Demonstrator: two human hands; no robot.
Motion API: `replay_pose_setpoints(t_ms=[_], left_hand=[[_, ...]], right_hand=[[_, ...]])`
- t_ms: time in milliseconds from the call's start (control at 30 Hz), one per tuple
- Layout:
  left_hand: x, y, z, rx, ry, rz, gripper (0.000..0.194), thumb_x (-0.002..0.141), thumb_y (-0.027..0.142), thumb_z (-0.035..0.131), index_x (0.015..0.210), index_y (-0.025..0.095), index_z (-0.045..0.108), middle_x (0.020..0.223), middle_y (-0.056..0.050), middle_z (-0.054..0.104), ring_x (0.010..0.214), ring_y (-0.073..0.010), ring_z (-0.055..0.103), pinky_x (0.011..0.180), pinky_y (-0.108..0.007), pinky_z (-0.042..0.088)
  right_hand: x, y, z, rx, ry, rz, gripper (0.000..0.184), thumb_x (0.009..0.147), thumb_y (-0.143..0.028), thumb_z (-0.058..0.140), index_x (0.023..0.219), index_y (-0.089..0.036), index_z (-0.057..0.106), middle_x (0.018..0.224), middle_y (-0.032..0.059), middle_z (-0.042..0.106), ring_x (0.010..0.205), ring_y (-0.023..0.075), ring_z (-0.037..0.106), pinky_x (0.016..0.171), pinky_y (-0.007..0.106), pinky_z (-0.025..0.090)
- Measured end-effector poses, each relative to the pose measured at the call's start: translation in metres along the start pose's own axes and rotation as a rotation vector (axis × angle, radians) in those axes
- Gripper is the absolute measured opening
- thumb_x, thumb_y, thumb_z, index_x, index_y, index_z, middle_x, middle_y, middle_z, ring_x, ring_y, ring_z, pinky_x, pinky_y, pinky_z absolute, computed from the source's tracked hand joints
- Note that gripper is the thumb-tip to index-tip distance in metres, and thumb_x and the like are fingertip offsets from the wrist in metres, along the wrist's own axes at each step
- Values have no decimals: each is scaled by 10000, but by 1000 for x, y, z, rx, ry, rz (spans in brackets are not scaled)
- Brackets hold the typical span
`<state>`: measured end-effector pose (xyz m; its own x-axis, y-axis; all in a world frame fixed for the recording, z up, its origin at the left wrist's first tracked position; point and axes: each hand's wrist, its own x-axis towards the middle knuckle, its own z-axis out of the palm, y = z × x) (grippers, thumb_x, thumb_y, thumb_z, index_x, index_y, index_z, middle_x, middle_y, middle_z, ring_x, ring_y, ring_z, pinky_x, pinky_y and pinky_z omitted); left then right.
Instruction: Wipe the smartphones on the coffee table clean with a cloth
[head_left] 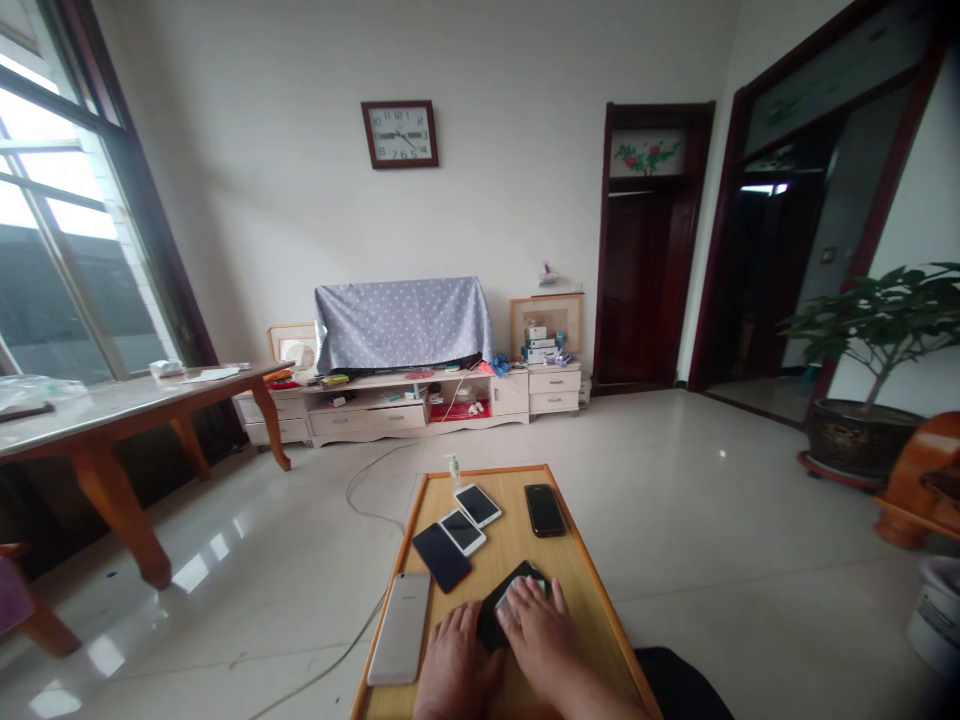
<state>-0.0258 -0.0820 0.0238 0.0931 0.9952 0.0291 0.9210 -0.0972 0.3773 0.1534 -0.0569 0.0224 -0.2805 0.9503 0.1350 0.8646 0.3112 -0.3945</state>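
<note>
A black phone lies on the low wooden table in front of me. My left hand rests against its left edge, fingers curled on it. My right hand presses a small pale cloth flat onto the phone's top, fingers together. A silver phone lies left of my hands, face down. Further out lie a dark phone, two white phones and a black phone. A small pump bottle stands at the table's far edge.
A cable runs across the shiny floor left of the table. A long wooden table stands at left by the window. A TV cabinet with a covered screen is against the far wall. A potted plant stands at right.
</note>
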Motion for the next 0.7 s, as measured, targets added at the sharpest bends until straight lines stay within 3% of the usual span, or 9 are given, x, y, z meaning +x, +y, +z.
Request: replay_pose_setpoints(t_ms=[100, 200, 367, 533, 600, 700], left_hand=[[1, -1, 0, 36, -49, -20, 678, 834, 328, 459, 1494, 169, 464, 1558, -89, 496, 1444, -231, 431, 1223, -360, 275], [1, -2, 0, 60, -59, -25, 681, 836, 282, 435, 1506, 158, 446, 1566, -85, 485, 1450, -209, 423, 1223, -334, 274], [0, -1, 3, 34, 14, 30, 725, 814, 445, 528, 1479, 160, 477, 1514, -112, 537, 1411, -253, 470, 1205, -376, 328], [0, -2, 7, 32, 37, 39, 769, 783, 431, 554, 1490, 141, 463, 1512, -126, 539, 1404, -265, 481, 1197, -392, 347], [1, -4, 8, 33, 24, 45, 791, 785, 439, 549, 1507, 133, 438, 1518, -133, 532, 1405, -269, 482, 1193, -394, 351], [4, -7, 8, 69, -23, 38, 793, 782, 359, 516, 1529, 119, 400, 1537, -133, 512, 1413, -254, 475, 1186, -368, 351]], right_hand=[[-17, -21, 10, 115, -52, -145, 518, 1072, -495, 214, 1494, -359, 482, 1545, 23, 485, 1472, 249, 383, 1254, 585, 80], [-24, -26, 10, 174, -85, -218, 481, 1077, -473, 230, 1503, -414, 447, 1532, -13, 505, 1455, 239, 411, 1252, 594, 60], [-5, 7, -12, 68, -13, -72, 521, 1083, -440, 189, 1440, -335, 553, 1520, 25, 523, 1456, 226, 408, 1252, 568, 47], [10, 24, -25, -30, 44, 79, 570, 1069, -494, 210, 1414, -246, 590, 1515, 107, 521, 1449, 290, 418, 1230, 634, 68], [6, 15, -17, -19, 46, 42, 572, 1066, -504, 217, 1408, -251, 598, 1516, 106, 521, 1455, 301, 407, 1235, 624, 67], [-8, -5, 2, 74, -5, -133, 508, 1064, -483, 258, 1415, -315, 585, 1517, 51, 531, 1460, 281, 400, 1250, 581, 87]])
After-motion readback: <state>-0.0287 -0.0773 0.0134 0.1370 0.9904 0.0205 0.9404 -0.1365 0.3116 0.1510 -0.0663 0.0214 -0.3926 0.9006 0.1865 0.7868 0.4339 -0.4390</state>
